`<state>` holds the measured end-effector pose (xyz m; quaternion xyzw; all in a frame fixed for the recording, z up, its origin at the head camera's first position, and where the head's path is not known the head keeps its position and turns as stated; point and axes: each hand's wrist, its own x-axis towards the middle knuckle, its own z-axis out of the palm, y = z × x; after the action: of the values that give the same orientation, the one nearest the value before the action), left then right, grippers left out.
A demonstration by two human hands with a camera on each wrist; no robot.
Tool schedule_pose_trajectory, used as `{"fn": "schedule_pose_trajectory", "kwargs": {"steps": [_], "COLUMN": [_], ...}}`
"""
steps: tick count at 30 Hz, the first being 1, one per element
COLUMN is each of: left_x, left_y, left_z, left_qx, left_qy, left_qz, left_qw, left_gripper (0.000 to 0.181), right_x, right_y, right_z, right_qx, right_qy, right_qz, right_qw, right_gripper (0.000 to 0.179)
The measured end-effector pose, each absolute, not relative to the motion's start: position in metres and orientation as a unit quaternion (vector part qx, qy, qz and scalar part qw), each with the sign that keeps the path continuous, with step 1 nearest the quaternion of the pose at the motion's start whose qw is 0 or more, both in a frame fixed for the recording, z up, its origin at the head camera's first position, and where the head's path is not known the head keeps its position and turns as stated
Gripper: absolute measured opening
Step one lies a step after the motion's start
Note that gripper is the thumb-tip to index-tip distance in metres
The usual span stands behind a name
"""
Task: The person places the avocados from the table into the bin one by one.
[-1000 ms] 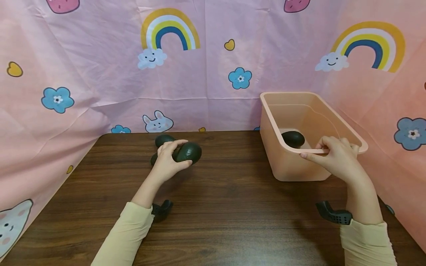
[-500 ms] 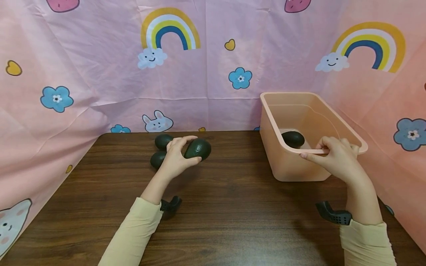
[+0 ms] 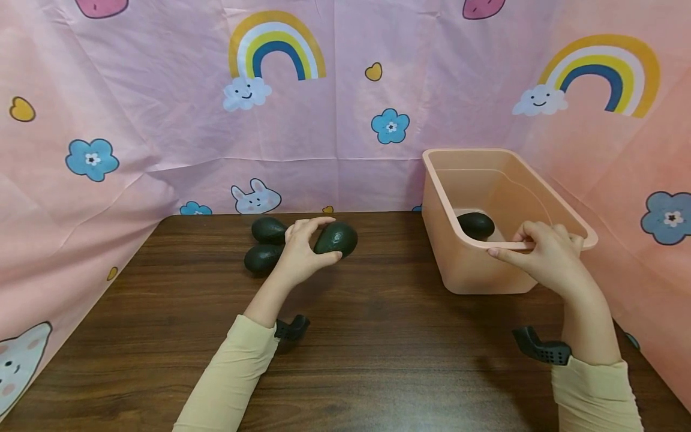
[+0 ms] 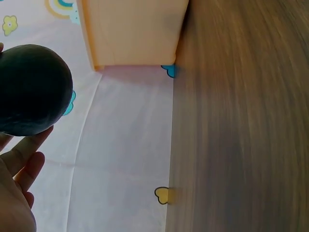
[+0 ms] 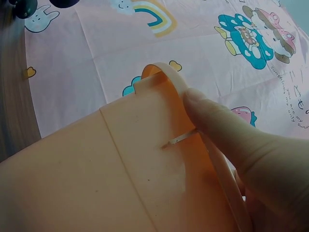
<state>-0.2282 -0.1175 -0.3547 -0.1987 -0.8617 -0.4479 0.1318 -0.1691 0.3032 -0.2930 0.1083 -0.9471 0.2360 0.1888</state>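
Observation:
My left hand grips a dark green avocado between thumb and fingers, held above the table left of the middle. In the left wrist view the same avocado fills the left edge, fingers under it. Two more avocados, one behind and one in front, lie on the table just left of that hand. At the right stands a peach-coloured plastic bin with one avocado inside. My right hand pinches the bin's near rim, thumb outside and fingers over the inner side.
The dark wooden table ends at a pink patterned cloth behind it, which also runs along both sides. Each wrist carries a black mount, one on the left and one on the right.
My left hand has carried its avocado to the right and slightly up, baring the two avocados that it partly hid. My right hand and the bin have stayed put.

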Motion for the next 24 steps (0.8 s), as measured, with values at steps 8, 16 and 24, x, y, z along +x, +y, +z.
{"fn": "schedule_pose_trajectory", "kwargs": {"steps": [8, 16, 24], "left_x": [-0.229, -0.227, -0.227], "left_y": [-0.105, -0.091, -0.077], "left_z": [-0.352, -0.347, -0.347], "left_qx": [-0.193, -0.203, -0.225], "left_qy": [-0.859, -0.853, -0.843], "left_qz": [-0.459, -0.468, -0.475], "left_qw": [0.121, 0.110, 0.117], "left_gripper": [0.065, 0.064, 0.063], "right_x": [-0.168, -0.168, -0.167], "right_y": [0.303, 0.303, 0.303], "right_z": [-0.292, -0.293, -0.293], "right_qx": [0.106, 0.107, 0.109], "right_qy": [-0.948, -0.946, -0.945], "right_qz": [0.237, 0.241, 0.243], "right_qw": [0.186, 0.186, 0.192], "right_gripper": [0.039, 0.038, 0.038]}}
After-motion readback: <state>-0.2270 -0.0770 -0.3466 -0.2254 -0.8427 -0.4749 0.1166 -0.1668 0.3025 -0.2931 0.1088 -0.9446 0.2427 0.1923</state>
